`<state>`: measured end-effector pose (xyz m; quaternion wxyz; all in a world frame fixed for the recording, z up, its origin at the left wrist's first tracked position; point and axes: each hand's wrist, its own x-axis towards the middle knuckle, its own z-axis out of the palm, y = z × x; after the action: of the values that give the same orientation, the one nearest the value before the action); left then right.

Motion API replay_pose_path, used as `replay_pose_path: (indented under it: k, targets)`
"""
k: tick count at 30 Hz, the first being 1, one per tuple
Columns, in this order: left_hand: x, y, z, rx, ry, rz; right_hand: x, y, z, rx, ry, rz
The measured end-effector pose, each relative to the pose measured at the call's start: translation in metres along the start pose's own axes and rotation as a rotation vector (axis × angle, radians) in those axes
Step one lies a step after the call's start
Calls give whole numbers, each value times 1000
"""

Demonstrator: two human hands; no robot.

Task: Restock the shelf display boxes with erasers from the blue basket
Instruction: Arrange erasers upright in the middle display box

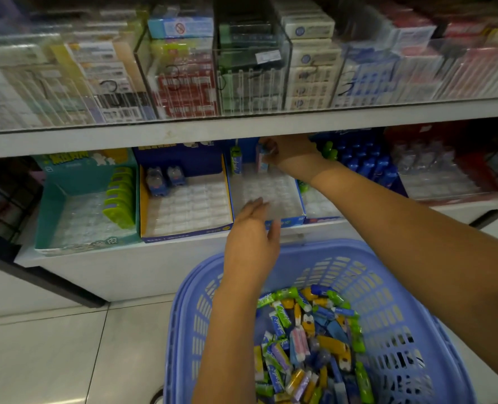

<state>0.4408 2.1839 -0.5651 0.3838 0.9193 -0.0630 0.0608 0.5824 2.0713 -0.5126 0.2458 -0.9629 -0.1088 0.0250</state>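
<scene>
A blue basket on the floor holds several wrapped erasers in green, yellow, blue and pink. On the lower shelf stand display boxes with clear slotted trays. My right hand reaches to the back of the blue display box and pinches a pink-and-blue eraser, held upright there. A green eraser stands at the box's back left. My left hand hovers with straight fingers at that box's front edge, holding nothing.
To the left are a yellow-sided box with two blue erasers at the back and a teal box with green items. Blue and red stock stands to the right. The upper shelf overhangs my right hand. Tiled floor lies below left.
</scene>
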Motion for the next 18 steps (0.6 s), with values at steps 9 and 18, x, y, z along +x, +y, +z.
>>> replay_pose_path:
  k: [9, 18]
  targets:
    - [-27, -28, 60, 112, -369, -235, -166, 43, 31, 231, -339, 152]
    - [-114, -80, 168, 228, -882, -369, -220, 126, 176, -143, -774, 402]
